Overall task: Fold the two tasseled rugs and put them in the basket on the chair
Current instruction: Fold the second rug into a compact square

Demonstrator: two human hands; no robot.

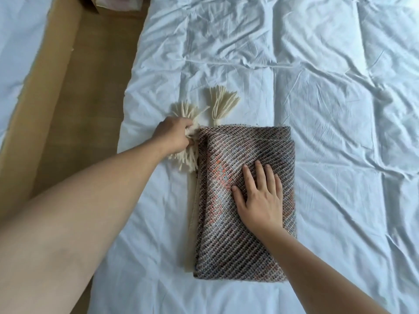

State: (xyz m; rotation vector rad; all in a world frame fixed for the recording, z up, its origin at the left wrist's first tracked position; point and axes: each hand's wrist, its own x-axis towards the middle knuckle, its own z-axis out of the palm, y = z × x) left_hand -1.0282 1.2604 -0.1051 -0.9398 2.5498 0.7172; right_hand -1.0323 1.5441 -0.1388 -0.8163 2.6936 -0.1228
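Note:
A woven rug (229,234) in grey, brown and orange lies folded into a tall rectangle on the white bed sheet (328,109). Cream tassels (223,102) fan out from its far left corner. My left hand (173,134) is closed on a bunch of tassels at that corner. My right hand (258,196) lies flat with fingers spread on top of the folded rug. No second rug, basket or chair is in view.
A brown floor strip (68,98) runs along the bed's left edge. Another white-covered surface (15,53) lies beyond it at the far left. A dark object (118,5) sits at the top left.

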